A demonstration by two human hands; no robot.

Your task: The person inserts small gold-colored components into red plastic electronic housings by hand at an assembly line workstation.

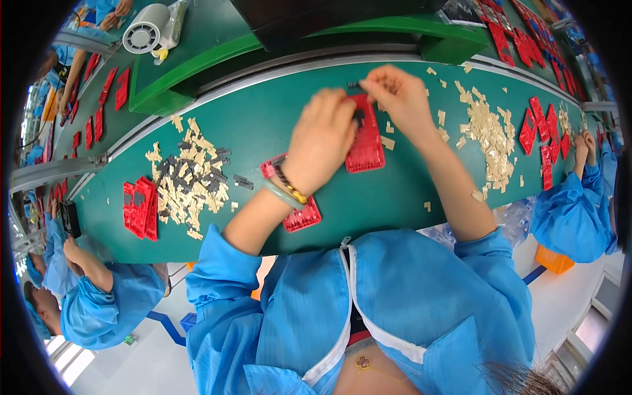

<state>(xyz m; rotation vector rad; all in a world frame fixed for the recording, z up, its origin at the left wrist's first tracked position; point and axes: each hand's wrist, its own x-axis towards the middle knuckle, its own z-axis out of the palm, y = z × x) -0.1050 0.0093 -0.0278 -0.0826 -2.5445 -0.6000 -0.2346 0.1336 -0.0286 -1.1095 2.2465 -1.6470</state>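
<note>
A red plastic casing (367, 153) lies on the green worktable, its far end between my two hands. My left hand (320, 135) reaches over the casing's left edge with fingers bent down against it; the thumb is hidden. A bracelet and a bangle circle that wrist. At the casing's far end my right hand (399, 95) has thumb and forefinger pinched at a small dark strip (353, 84). Partly under my left forearm lies a second red casing (303, 217). A loose dark piece (243, 182) rests left of it.
Left on the table (263, 118) is a pile of cream and black pieces (191, 181) beside stacked red casings (139, 207). A cream pile (490, 141) and more red casings (545, 131) lie right. A green-edged shelf (230, 56) runs behind. Co-workers in blue sit on both sides.
</note>
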